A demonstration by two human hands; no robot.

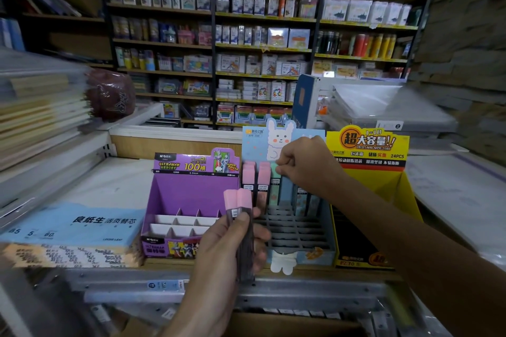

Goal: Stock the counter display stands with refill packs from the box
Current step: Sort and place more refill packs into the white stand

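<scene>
Three display stands sit on the counter: a purple one [191,191] with white dividers and no packs in it, a light blue bunny stand [284,227] with a dark grid of slots, and a yellow one [375,172]. My left hand [219,249] grips two pink-capped refill packs [241,216] upright in front of the stands. My right hand [304,167] pinches the top of a mint-capped pack [274,186] standing in the back row of the bunny stand, beside two pink-capped packs [257,178]. The box's brown edge [273,325] shows at the bottom.
A stack of blue loose-leaf paper packs [74,227] lies left of the purple stand. Stacked notebooks [41,117] rise at the far left. Plastic-wrapped goods [383,107] pile up at the right behind the stands. Stocked shelves [246,49] fill the background.
</scene>
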